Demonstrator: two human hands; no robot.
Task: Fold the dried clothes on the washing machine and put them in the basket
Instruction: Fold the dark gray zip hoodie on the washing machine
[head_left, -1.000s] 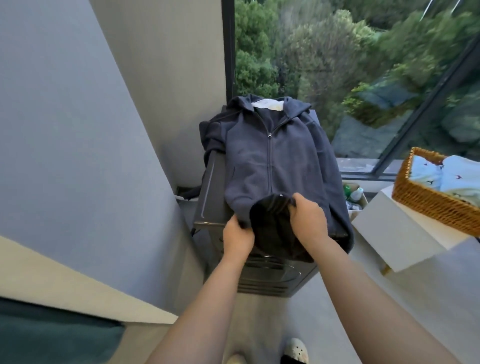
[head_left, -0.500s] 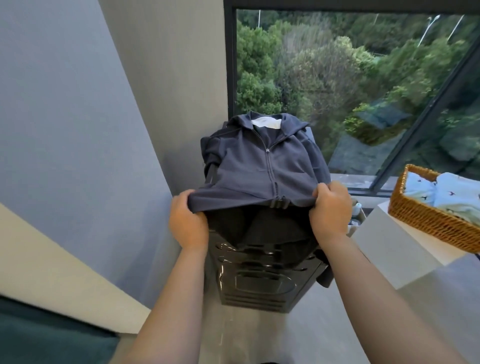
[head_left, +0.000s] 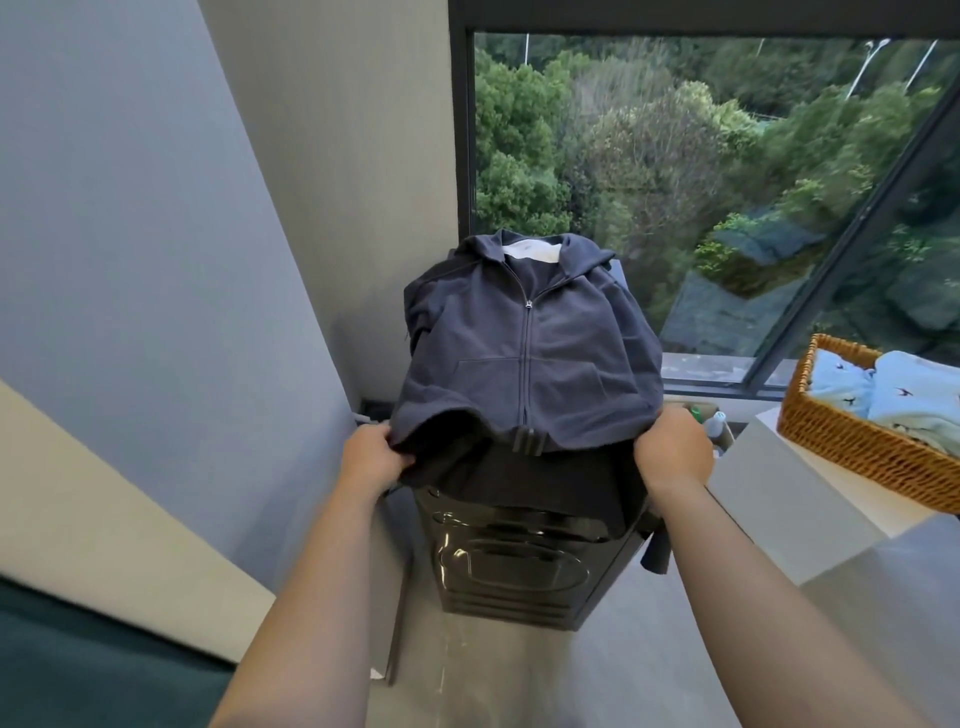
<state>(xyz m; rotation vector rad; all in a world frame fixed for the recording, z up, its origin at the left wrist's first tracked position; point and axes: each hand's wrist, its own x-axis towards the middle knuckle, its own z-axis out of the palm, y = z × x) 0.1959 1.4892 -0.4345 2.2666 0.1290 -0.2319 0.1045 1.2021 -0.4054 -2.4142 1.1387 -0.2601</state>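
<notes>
On top of the dark washing machine (head_left: 511, 566), one navy zip hoodie (head_left: 524, 353) lies front-up, long axis running hood-far to hem-near, with left hand (head_left: 371, 457) and right hand (head_left: 675, 452) each pinching a hem corner.

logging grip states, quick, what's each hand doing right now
Left hand: closed on the hoodie hem, left corner.
Right hand: closed on the hoodie hem, right corner.

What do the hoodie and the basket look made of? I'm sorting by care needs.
Hoodie: soft matte knit, probably cotton fleece; it drapes and creases, with a zip down the front. Basket: woven wicker or rattan, by its tan braided strands.
</notes>
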